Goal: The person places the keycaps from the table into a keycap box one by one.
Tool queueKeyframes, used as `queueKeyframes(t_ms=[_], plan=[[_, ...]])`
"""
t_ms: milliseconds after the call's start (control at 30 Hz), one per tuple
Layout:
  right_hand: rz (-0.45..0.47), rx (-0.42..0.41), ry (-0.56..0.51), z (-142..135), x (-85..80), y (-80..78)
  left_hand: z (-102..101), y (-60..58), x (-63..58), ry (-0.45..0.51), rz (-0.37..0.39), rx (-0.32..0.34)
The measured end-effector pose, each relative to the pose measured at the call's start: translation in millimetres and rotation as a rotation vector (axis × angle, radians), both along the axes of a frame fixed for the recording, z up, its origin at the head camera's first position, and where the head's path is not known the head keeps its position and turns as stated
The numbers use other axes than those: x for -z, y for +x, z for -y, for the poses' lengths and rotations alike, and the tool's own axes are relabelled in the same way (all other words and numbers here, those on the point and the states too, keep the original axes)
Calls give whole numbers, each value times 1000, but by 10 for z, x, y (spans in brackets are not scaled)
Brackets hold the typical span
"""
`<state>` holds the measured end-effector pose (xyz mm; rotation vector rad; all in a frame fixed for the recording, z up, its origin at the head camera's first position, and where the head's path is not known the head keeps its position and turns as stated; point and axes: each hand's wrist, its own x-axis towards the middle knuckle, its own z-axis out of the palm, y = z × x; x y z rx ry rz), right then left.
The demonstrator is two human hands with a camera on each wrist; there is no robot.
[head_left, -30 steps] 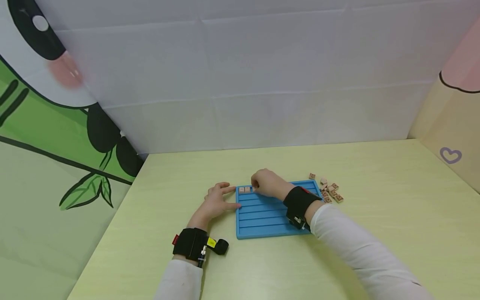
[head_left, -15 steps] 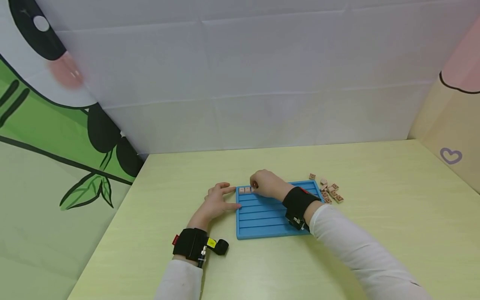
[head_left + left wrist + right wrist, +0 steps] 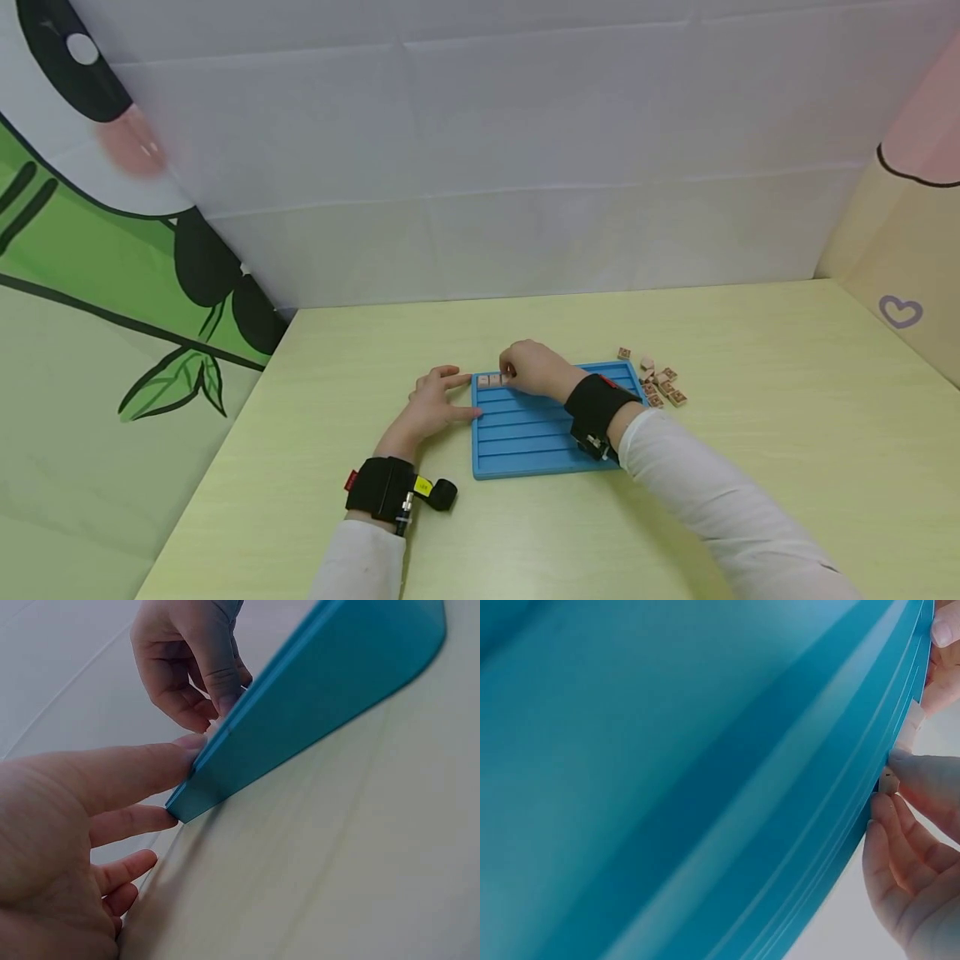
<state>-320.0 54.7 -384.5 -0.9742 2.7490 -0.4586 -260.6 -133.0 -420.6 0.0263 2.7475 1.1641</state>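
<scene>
A blue ridged board (image 3: 517, 446) lies on the table, its top row holding a few small wooden tiles (image 3: 489, 381) at the left end. My left hand (image 3: 429, 408) touches the board's left edge with thumb and forefinger extended; the left wrist view shows the thumb (image 3: 142, 772) on the rim. Over the top row, my right hand (image 3: 542, 368) pinches one wooden tile (image 3: 888, 781) between thumb and fingers, right beside the tiles in the row. From the head view, that tile is mostly hidden by the hand. Marks on the tiles are too small to read.
Several loose wooden tiles (image 3: 666, 387) are heaped off the board's upper right corner, some touching each other. A single tile (image 3: 624, 353) sits just behind the board's far edge. A pale wall cloth (image 3: 480, 250) rises behind the light wooden table (image 3: 262, 500).
My right hand has shifted very slightly left along the top row with its tile, closer to the tiles there. My left hand stays at the board's edge.
</scene>
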Motion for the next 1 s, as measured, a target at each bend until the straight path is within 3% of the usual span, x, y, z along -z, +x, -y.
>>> queueKeyframes(t_ms=[667, 1000], plan=[[-13, -12, 8, -56, -22, 4, 4, 3, -9, 7, -5, 7], [-20, -10, -7, -311, -105, -41, 5, -9, -2, 15, 23, -15]])
